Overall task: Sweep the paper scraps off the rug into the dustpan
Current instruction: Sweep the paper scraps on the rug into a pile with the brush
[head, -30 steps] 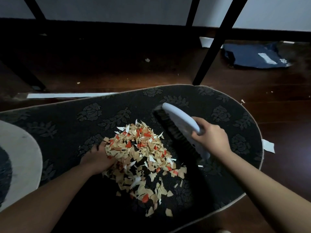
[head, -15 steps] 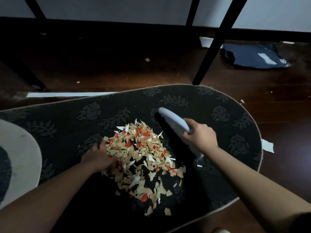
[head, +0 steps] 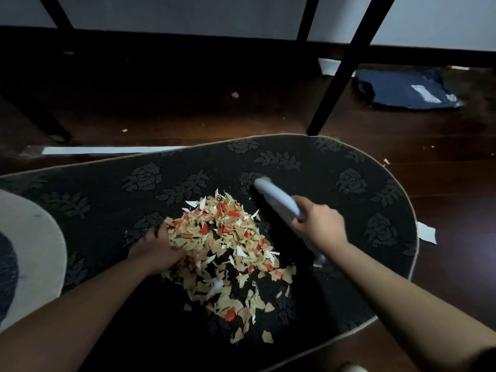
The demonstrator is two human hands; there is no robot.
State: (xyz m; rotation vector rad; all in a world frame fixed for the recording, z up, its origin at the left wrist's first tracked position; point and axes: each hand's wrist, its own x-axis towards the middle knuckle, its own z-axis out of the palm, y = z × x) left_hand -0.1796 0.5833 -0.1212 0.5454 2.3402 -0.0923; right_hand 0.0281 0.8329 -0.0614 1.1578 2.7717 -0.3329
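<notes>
On the dark rug (head: pixel 308 167), right hand (head: pixel 319 226) grips brush (head: pixel 276 201) beside paper scraps (head: pixel 228 251); left hand (head: pixel 157 251) at pile's edge, fingers apparently loosely curled.

A: Rug (head: pixel 308 167)?
B: Dark woven cloth, matt, with raised floral relief.
A: Scraps (head: pixel 228 245)?
B: Torn paper, matt; tan, white, orange.
A: Brush (head: pixel 279 201)?
B: Smooth pale plastic back, dark bristles.
A: Floor (head: pixel 442 162)?
B: Dark wood boards, faintly glossy.

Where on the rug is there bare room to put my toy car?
Bare rug lies beyond the brush, toward the table leg, and left of the scraps near the pale mat. The middle is crowded with scraps and both hands.
</notes>
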